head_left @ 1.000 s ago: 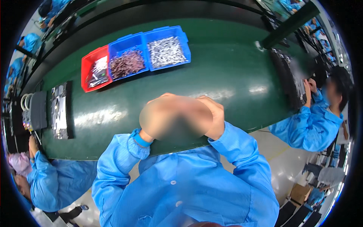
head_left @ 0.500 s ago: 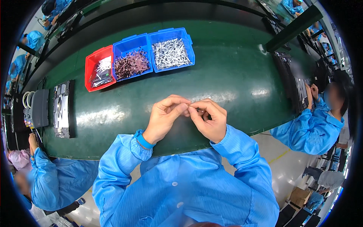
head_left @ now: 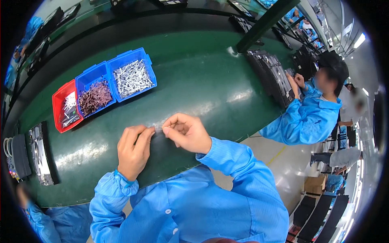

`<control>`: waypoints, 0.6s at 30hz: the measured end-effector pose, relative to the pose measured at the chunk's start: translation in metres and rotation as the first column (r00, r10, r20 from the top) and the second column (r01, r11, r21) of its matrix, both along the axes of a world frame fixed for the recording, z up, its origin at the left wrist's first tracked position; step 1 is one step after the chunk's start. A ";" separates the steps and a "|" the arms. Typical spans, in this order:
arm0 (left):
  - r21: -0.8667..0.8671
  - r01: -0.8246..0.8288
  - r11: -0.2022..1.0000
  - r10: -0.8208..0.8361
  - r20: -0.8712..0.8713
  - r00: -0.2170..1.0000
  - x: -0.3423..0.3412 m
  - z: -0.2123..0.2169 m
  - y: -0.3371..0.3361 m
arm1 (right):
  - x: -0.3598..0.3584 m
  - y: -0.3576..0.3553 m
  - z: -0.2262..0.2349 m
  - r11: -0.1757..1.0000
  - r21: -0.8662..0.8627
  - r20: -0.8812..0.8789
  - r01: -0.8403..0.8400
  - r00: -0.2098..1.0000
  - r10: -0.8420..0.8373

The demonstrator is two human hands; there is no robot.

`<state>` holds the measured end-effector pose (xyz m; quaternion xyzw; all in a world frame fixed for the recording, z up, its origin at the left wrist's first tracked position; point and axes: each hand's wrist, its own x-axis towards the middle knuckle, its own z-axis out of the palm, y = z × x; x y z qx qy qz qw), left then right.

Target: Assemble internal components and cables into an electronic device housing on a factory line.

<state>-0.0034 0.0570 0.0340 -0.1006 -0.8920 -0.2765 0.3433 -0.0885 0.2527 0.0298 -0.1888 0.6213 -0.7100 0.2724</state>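
Note:
Over the green tabletop (head_left: 202, 87) my two hands are close together, fingertips a small gap apart. My left hand (head_left: 133, 150) is closed in a pinch, fingers pointing away from me. My right hand (head_left: 189, 133) is closed too, thumb against index finger, and a tiny pale, thin piece shows at its tip. What kind of piece it is, and whether it reaches into the left fingertips, is too small to make out. A blue band (head_left: 125, 180) circles my left wrist.
Beyond my hands are a red bin (head_left: 59, 106) with small white parts, a blue bin (head_left: 90, 73) of reddish-brown pieces and another blue bin (head_left: 125, 59) of silvery pieces. A flat black-and-silver device (head_left: 40, 156) lies left. At right a co-worker (head_left: 304, 117) handles a similar one.
The view has turned, so bins and bench sit further left and the right-hand co-worker shows more fully. My hands, touching before, are now slightly apart at the fingertips.

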 end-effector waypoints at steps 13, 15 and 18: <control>0.826 -0.194 0.530 -0.266 0.379 0.887 -0.007 -0.023 -0.015 | -0.235 0.069 -0.014 0.788 0.182 -0.418 0.588 0.772 -0.479; 0.785 -0.208 0.583 -0.232 0.407 0.883 -0.003 -0.016 -0.014 | -0.296 0.068 -0.022 0.719 0.165 -0.543 0.675 0.671 -0.505; 0.738 -0.188 0.648 -0.228 0.424 0.876 -0.012 -0.013 -0.010 | -0.404 0.102 -0.058 0.373 0.135 -0.773 0.918 0.333 -0.540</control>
